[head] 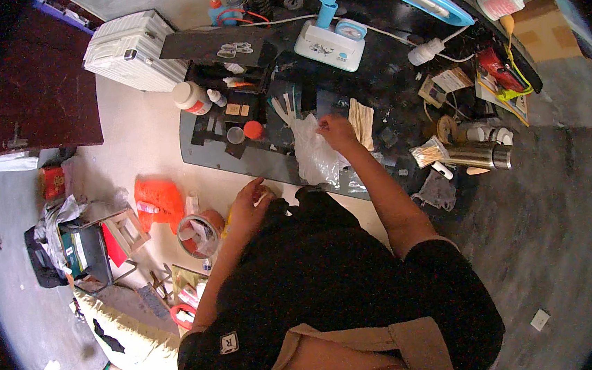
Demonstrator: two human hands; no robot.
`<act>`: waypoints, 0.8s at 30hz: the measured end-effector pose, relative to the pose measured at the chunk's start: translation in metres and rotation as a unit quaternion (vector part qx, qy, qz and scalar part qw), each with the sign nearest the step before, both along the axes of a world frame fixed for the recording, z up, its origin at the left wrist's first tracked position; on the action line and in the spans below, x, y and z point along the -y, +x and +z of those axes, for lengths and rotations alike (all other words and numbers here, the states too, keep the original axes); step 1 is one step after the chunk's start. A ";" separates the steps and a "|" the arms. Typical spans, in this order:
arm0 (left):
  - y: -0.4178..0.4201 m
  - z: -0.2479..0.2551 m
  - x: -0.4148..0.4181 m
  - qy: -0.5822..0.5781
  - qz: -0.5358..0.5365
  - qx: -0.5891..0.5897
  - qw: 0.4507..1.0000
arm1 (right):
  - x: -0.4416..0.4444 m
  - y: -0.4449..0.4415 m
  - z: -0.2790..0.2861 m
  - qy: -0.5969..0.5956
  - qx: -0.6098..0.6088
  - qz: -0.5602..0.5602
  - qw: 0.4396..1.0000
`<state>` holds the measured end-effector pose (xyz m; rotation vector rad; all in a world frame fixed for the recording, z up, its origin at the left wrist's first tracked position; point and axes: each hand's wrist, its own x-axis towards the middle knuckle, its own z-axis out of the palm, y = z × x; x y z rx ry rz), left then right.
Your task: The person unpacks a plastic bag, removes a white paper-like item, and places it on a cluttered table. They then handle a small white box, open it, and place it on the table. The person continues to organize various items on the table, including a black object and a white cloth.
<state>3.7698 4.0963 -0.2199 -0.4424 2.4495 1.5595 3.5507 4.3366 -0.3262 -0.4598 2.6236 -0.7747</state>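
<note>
My right hand (337, 132) is over the dark glass tabletop (279, 165), its fingertips drawn together at the upper edge of a crumpled clear plastic bag (314, 147). Whether they pinch the plastic cannot be made out. Just right of that hand lies a folded cream cloth or paper (362, 122). White strips (283, 109) lie above the bag. In front of the table edge hangs my left hand (250, 204), thumb and forefinger apart, with no held thing visible. Left of the bag are a red cap (253, 130) and a small clear cup (235, 134).
A blue-and-white desk lamp (329, 46) stands at the back. At right, a steel thermos (476, 155) lies beside a bag of cotton swabs (428, 152). A white jar (191, 97) stands at the table's left. On the floor are a waste bin (201, 236) and a white suitcase (131, 52).
</note>
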 end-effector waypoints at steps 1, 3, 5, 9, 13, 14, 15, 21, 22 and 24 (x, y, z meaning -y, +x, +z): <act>0.000 -0.001 0.001 -0.002 -0.004 -0.002 1.000 | 0.008 -0.002 0.008 0.000 -0.019 0.023 1.000; -0.003 -0.008 0.001 -0.001 -0.009 0.016 1.000 | 0.025 -0.005 0.020 0.001 -0.058 0.067 0.996; -0.005 -0.016 -0.003 0.008 -0.015 0.037 0.999 | 0.035 -0.003 0.017 0.001 -0.115 0.031 0.993; -0.011 -0.023 -0.014 0.022 -0.024 0.072 0.997 | 0.039 -0.007 0.019 0.089 -0.042 0.054 0.994; -0.030 -0.032 -0.026 0.031 -0.048 0.098 0.994 | 0.026 -0.015 0.010 0.096 -0.017 0.080 0.992; -0.034 -0.039 -0.031 0.040 -0.022 0.073 0.996 | 0.021 -0.014 0.008 0.085 -0.021 0.088 0.992; -0.037 -0.055 -0.035 0.049 0.004 0.050 0.998 | 0.017 -0.014 0.007 0.074 -0.024 0.096 0.992; -0.068 -0.084 -0.056 0.152 0.097 -0.033 0.983 | 0.014 0.002 0.065 -0.131 0.269 0.202 0.932; -0.074 -0.074 -0.056 0.192 0.083 -0.004 0.978 | 0.014 0.009 0.070 -0.185 0.279 0.161 0.929; -0.079 -0.043 -0.065 0.283 0.121 0.108 0.945 | 0.017 0.021 0.077 -0.289 0.297 0.080 0.907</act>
